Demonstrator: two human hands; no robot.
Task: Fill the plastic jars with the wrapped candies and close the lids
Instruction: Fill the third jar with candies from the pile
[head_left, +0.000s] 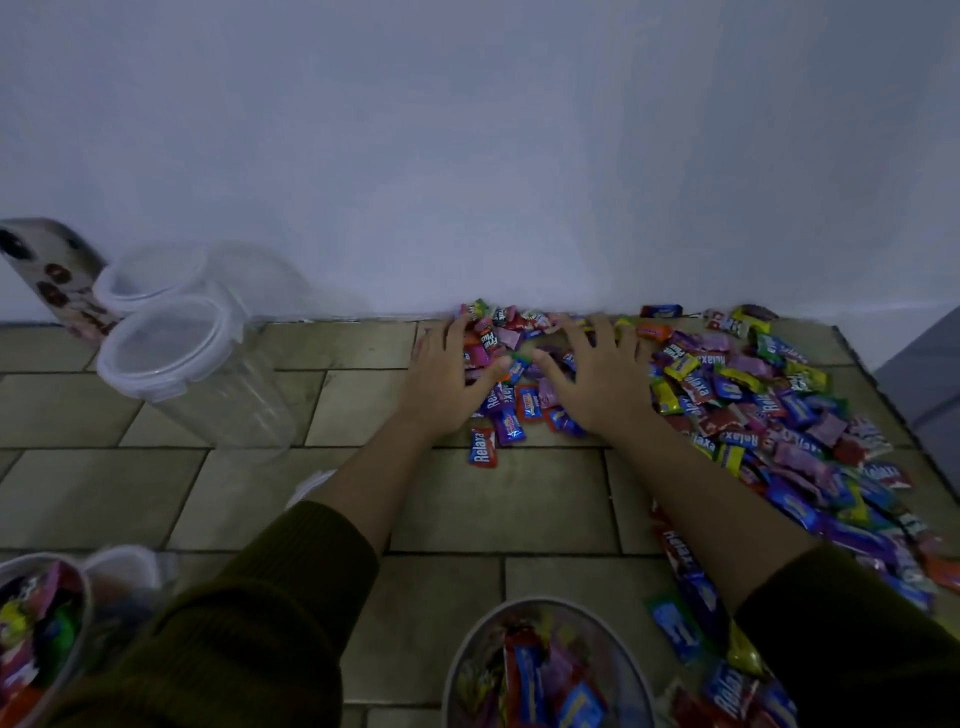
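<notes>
**Both hands spread flat on the candy heap at the wall**

The fingers (457, 338) of the left hand (447, 374) are splayed wide and almost straight. Their tips reach the foot of the wall (467, 156), and they lie on top of the wrapped candies (753, 415) without closing round any of them. The right hand (597, 379), just beside it at centre frame, lies the same way, palm down with its fingers fanned over the wrappers and nothing pinched. The two thumbs point toward each other, with a few blue and pink candies in the gap between them.

Both forearms run down to dark olive sleeves (260, 623) at the lower edge. The candies under the hands are the left end of one long heap. It spreads along the wall and down the right side of the frame across the tiled surface (519, 504).

At bottom centre, between the arms, an open jar (483, 639) stands with candies inside. A second open jar (87, 608), also holding candies, is cut off by the lower left corner.

In the upper left two clear lidded jars (166, 343) stand touching each other with no candies in them, well apart from the hands. Behind them a flat patterned object (52, 270) leans against the wall.
</notes>
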